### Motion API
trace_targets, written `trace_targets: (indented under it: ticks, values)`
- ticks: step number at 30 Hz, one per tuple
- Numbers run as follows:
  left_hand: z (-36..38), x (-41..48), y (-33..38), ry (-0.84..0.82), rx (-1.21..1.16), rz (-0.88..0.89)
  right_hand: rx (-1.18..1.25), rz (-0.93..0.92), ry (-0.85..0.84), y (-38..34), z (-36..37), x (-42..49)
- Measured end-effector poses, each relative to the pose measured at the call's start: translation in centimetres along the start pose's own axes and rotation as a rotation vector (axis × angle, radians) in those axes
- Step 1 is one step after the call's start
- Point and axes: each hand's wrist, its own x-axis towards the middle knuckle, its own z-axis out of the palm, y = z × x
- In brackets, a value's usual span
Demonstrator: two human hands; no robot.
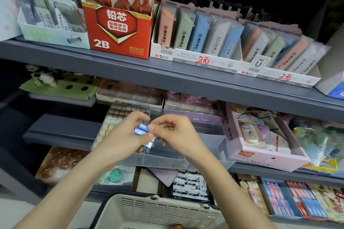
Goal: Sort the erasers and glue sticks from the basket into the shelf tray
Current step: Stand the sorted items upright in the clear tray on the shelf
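My left hand (122,135) grips a small bunch of blue-and-white wrapped erasers (141,129) above the clear plastic shelf tray (204,152). My right hand (174,130) meets it from the right, thumb and forefinger pinching at one of those erasers near the left thumb. Another blue eraser (149,145) pokes out below the left hand. The tray's left compartment holds rows of small pale erasers (119,115). The beige plastic basket (149,210) sits at the bottom of the view; its inside is mostly hidden.
A grey shelf edge (186,78) runs above the tray, carrying a red 2B lead box (117,29) and pencil-lead packs (201,39). A pink box of correction tapes (264,139) stands right of the tray. Black-and-white erasers (189,186) lie on the shelf below.
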Motion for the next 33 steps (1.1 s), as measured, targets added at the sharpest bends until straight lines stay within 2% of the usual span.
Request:
trace_targets:
  ticks: [4, 8, 13, 17, 19, 21, 23, 25, 28, 33]
  values:
    - [-0.2, -0.2, 0.3, 0.000, -0.060, 0.009, 0.109, 0.065, -0.023, -0.3, -1.1, -0.3]
    - [-0.5, -0.3, 0.7, -0.037, -0.098, 0.025, 0.178, 0.046, -0.022, -0.4, -1.9, -0.9]
    - [-0.8, 0.5, 0.8, 0.005, -0.383, -0.163, 0.273, -0.053, -0.083, -0.7, -2.2, -1.7]
    - [-0.6, 0.5, 1.1, -0.027, -0.475, -0.226, 0.105, -0.129, 0.047, -0.5, -2.2, -1.5]
    - [-1.0, 0.5, 1.0, 0.028, -0.491, -0.242, 0.028, -0.101, 0.110, 0.0, -2.7, -1.2]
    - [-1.7, 0.6, 0.9, 0.117, -0.479, -0.247, -0.213, -0.029, 0.091, 0.7, -3.2, -0.7]
    - [-2.3, 0.6, 1.0, 0.149, -0.496, -0.244, -0.444, 0.047, 0.003, 1.6, -3.1, -0.4]
    - [-2.5, 0.4, 1.2, 0.133, -0.511, -0.234, -0.523, 0.089, -0.032, 2.6, -2.4, 0.1]
    - [-2.2, 0.0, 1.3, 0.112, -0.470, -0.237, -0.621, 0.109, -0.001, 3.5, -1.5, 1.2]
    - [-1.9, -0.2, 1.1, 0.079, -0.439, -0.216, -0.697, 0.033, 0.010, 4.2, 0.4, 2.3]
